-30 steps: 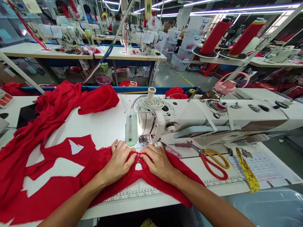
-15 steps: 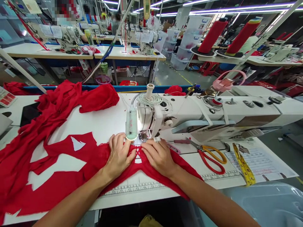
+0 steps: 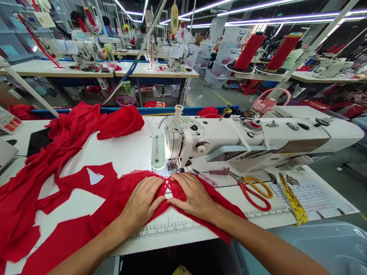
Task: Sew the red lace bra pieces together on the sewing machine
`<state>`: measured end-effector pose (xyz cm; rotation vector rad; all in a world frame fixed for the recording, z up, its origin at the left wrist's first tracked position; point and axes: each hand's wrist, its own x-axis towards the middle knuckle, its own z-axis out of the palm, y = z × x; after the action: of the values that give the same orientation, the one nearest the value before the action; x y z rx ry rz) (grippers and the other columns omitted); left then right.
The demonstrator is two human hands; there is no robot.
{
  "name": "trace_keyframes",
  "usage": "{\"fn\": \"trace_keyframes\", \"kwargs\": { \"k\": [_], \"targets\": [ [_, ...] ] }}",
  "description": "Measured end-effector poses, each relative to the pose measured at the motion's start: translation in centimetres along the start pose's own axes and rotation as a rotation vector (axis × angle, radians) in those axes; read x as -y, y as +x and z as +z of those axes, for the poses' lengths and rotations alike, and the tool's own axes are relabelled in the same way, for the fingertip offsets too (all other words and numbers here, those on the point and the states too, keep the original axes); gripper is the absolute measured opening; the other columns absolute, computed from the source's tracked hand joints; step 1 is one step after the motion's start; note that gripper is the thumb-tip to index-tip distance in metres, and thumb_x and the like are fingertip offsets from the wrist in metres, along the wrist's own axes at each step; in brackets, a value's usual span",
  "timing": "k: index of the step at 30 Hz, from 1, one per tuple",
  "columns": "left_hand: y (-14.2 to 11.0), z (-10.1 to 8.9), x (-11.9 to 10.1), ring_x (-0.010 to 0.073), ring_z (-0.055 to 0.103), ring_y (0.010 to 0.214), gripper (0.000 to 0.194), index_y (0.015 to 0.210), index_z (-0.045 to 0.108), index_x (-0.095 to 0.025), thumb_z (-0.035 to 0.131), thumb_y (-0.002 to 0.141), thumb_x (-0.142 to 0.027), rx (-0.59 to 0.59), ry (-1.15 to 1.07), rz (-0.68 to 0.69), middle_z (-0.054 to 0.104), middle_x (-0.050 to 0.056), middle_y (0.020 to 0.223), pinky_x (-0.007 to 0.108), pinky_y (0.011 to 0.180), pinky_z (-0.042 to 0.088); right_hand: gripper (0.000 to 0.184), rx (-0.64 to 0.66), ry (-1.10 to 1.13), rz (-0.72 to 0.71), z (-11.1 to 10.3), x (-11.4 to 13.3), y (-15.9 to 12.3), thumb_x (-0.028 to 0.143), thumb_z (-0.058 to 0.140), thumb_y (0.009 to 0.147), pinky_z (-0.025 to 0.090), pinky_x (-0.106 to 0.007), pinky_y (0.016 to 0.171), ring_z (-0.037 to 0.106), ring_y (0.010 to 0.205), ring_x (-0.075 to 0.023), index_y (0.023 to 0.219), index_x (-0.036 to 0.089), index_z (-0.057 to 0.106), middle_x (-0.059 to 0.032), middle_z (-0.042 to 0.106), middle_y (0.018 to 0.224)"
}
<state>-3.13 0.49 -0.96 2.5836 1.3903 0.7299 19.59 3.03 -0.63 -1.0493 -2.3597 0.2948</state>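
Note:
My left hand (image 3: 142, 201) and my right hand (image 3: 192, 195) lie flat, fingers stretched out, on a red lace fabric piece (image 3: 114, 194) spread on the white sewing table (image 3: 120, 152). The fingertips of both hands nearly meet over a crossed strap part of the fabric, just in front of the presser foot (image 3: 173, 166) of the white sewing machine (image 3: 243, 141). A lit lamp guard (image 3: 158, 149) hangs on the machine head above my left fingers.
More red fabric (image 3: 71, 126) is heaped at the back left. Small snips (image 3: 204, 176), orange-handled scissors (image 3: 252, 187), a yellow tape measure (image 3: 292, 200) and a paper sheet (image 3: 312, 196) lie to the right. Red thread cones (image 3: 249, 49) stand behind. Other workstations fill the background.
Both hands slid back toward me from the presser foot, drawing the fabric with them. More red lace now lies spread in front of the needle.

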Motion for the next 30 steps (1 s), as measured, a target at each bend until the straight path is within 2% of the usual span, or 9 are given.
{"fn": "trace_keyframes", "kwargs": {
  "k": [4,8,12,15,20,25,30],
  "targets": [
    [-0.5,0.1,0.6,0.0285,0.053,0.13,0.056,0.144,0.04,-0.021,0.054,0.096,-0.048,0.03,-0.012,-0.037,0.06,0.011,0.137,0.05,0.11,0.045,0.073,0.054,-0.004,0.03,-0.4,-0.3,0.0,0.051,0.075,0.081,0.048,-0.051,0.101,0.061,0.113,-0.0313,0.139,0.016,0.048,-0.0148,0.065,0.127],
    [-0.5,0.0,0.9,0.029,0.055,0.13,0.062,0.147,0.037,-0.022,0.056,0.094,-0.05,0.065,0.002,-0.049,0.059,0.011,0.14,0.05,0.109,0.047,0.082,0.125,-0.034,0.07,-0.6,-0.6,0.0,0.057,0.075,0.078,0.046,-0.053,0.104,0.061,0.114,-0.0326,0.143,0.016,0.046,-0.0156,0.065,0.127],
    [-0.4,-0.1,0.9,0.0295,0.06,0.124,0.066,0.148,0.035,-0.022,0.056,0.093,-0.051,0.052,0.032,-0.048,0.061,0.013,0.138,0.047,0.106,0.05,0.095,0.198,-0.057,0.097,-0.6,-1.0,-0.4,0.065,0.075,0.073,0.046,-0.056,0.103,0.061,0.115,-0.0354,0.147,0.014,0.044,-0.0171,0.069,0.117],
    [-0.3,-0.2,0.9,0.0308,0.061,0.123,0.067,0.148,0.035,-0.022,0.058,0.091,-0.05,0.053,0.036,-0.043,0.061,0.013,0.137,0.047,0.104,0.052,0.101,0.218,-0.067,0.1,-0.7,-1.4,-0.6,0.07,0.075,0.069,0.048,-0.057,0.102,0.058,0.12,-0.0385,0.147,0.014,0.044,-0.0174,0.07,0.114],
    [0.1,-0.7,0.8,0.0323,0.059,0.124,0.068,0.146,0.039,-0.019,0.06,0.089,-0.05,0.098,0.025,-0.036,0.061,0.014,0.136,0.05,0.102,0.053,0.106,0.301,-0.034,0.084,-1.2,-1.5,-0.2,0.069,0.075,0.07,0.048,-0.055,0.103,0.055,0.125,-0.0375,0.154,0.02,0.033,-0.0163,0.06,0.136],
    [0.6,-1.2,0.8,0.0303,0.058,0.125,0.068,0.147,0.038,-0.02,0.062,0.089,-0.047,0.15,0.001,-0.033,0.061,0.012,0.138,0.049,0.105,0.051,0.104,0.384,-0.031,0.147,-1.7,-1.3,0.2,0.07,0.073,0.072,0.05,-0.053,0.1,0.058,0.122,-0.0371,0.154,0.019,0.034,-0.0167,0.061,0.135],
    [0.2,-1.0,1.0,0.0316,0.053,0.13,0.061,0.14,0.048,-0.019,0.062,0.089,-0.048,0.151,-0.014,-0.026,0.057,0.013,0.14,0.052,0.107,0.048,0.104,0.372,-0.02,0.135,-1.6,-1.4,0.1,0.071,0.072,0.072,0.05,-0.056,0.098,0.056,0.124,-0.039,0.154,0.02,0.034,-0.0165,0.059,0.138]
  ]
}}
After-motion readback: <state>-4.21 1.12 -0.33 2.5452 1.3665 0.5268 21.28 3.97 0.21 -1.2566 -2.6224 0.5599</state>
